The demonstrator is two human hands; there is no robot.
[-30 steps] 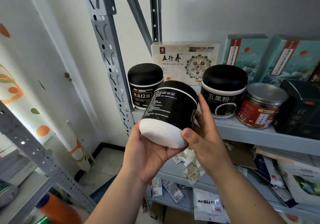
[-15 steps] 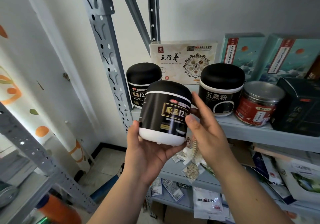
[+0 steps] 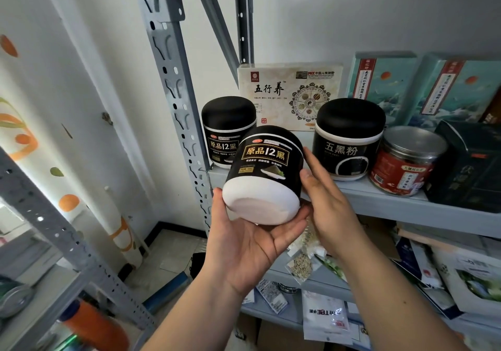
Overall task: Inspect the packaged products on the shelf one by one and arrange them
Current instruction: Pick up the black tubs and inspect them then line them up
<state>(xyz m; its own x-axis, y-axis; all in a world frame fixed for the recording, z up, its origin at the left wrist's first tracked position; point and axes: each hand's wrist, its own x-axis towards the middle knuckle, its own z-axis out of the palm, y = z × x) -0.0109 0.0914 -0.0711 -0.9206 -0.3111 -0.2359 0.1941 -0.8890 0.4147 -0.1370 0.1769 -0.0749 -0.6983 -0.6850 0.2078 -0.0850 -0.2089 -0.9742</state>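
The left hand's fingers curl up under the white base of a black jar, thumb along its 9 o'clock side, cradling it. The right hand's fingers lie nearly straight against the jar's 3 o'clock side, touching it rather than clasping. The jar is held in the air, tilted with its base toward the person and its gold label facing out, just in front of the shelf edge. On the shelf a matching jar stands at 11 o'clock of it, a cream box at 12, another black jar at 2. A red canister stands just beyond that one.
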